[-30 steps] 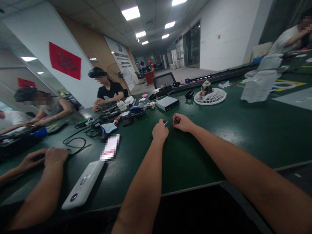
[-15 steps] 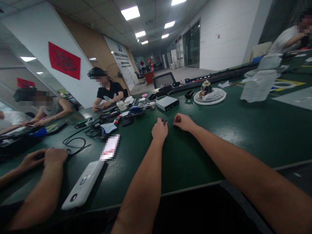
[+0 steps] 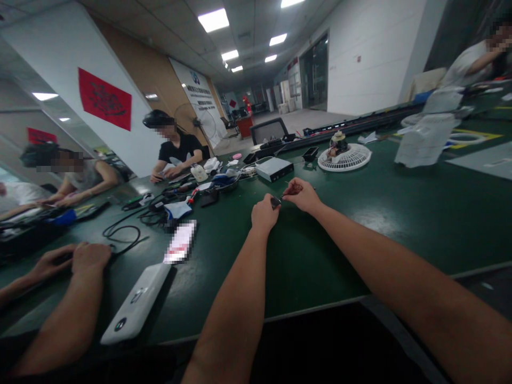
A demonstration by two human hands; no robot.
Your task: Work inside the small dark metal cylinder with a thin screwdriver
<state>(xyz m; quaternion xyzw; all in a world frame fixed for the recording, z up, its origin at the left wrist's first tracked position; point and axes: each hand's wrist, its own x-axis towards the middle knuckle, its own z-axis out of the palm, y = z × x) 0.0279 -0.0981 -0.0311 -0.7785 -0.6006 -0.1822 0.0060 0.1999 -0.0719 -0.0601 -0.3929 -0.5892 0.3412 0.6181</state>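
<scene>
My left hand is closed around a small dark grey part, whose kind is too small to make out. Close beside it, my right hand pinches something tiny against the near side of that part; the fingers hide most of it. Both hands are held over the green table. Just beyond them lies a flat silver-grey metal box with a dark front. A white round fan grille with a motor on it rests farther right.
A white power bank and a lit phone lie to my left, near a co-worker's hands. Black cables, a cloth and clutter stretch behind. A small black tray and a white plastic-wrapped item stand farther back.
My right hand has moved slightly up and left, bringing its fingertips to the dark part. My left hand has shifted a little to the right and turned the part.
</scene>
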